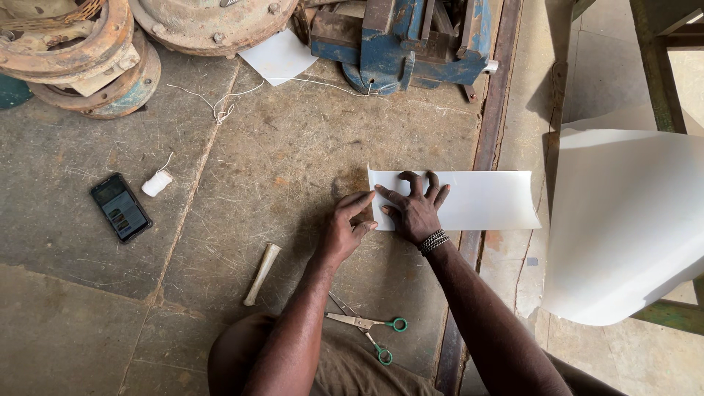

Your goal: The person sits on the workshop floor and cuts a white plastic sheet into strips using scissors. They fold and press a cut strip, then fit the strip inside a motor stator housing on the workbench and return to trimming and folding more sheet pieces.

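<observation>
On the worn wooden bench [257, 169], seen from the head camera, a person presses down a white strip of paper [484, 199]. Their right hand [416, 209] lies flat on the left part of the strip with its fingers spread wide, gripping nothing. A dark beaded band [433, 241] sits on that wrist. Their left hand [347, 224] rests just beside the strip's left edge, fingers bent and tips touching that edge; you cannot tell if they pinch it. The strip's right end curls up a little and reaches past a rusty metal rail [480, 183] along the bench edge. Near the person's body lie scissors [367, 326] with green handle rings. A pale stick [262, 274] lies left of the left arm. Farther left are a black phone [121, 207] with its screen lit and a small white spool of thread [156, 182] just beside it. A loose white thread [220, 106] runs across the top of the bench. At the top sit rusty round metal parts [88, 51], a small white sheet [279, 57] and a blue vise [403, 44]. Off to the right hangs a big curved white sheet [623, 220], well apart from the hands.
</observation>
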Demonstrator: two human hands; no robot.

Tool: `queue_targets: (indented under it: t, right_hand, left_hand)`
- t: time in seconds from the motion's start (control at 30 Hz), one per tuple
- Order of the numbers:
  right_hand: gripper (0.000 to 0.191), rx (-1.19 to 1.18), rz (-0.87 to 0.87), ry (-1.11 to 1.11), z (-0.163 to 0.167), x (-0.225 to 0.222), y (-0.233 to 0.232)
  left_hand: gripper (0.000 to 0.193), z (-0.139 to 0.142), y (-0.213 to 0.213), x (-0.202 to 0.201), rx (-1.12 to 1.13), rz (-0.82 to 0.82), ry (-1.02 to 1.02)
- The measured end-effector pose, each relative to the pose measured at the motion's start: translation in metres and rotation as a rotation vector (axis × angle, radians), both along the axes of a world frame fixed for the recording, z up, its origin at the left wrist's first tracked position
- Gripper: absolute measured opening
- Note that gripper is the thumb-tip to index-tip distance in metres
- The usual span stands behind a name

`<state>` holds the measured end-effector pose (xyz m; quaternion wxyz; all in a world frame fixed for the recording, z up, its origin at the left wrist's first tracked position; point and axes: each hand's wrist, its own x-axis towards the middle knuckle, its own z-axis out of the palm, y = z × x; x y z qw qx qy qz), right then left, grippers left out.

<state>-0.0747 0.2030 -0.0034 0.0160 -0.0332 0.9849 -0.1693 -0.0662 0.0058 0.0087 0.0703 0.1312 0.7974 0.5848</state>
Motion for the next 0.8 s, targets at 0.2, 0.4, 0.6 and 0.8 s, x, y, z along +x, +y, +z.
queue_targets:
  t: [0.2, 0.4, 0.6, 0.8]
  right_hand:
    - [0.043, -0.075, -0.012, -0.061, -0.007, -0.006, 0.010]
    - [0.051, -0.105, 0.031, -0.045, -0.018, -0.011, 0.015]
    - [0.093, -0.049, 0.033, -0.128, -0.012, -0.014, 0.012]
    - [0.099, -0.057, -0.001, -0.178, 0.002, -0.016, 0.009]
  left_hand:
    - [0.058, 0.003, 0.004, -0.007, -0.395, -0.007, 0.116]
    - [0.055, 0.011, 0.003, -0.008, -0.609, -0.021, 0.054]
    - [0.054, 0.011, 0.004, -0.013, -0.606, -0.045, 0.030]
    - [0.048, 0.014, 0.003, -0.018, -0.653, -0.022, 0.020]
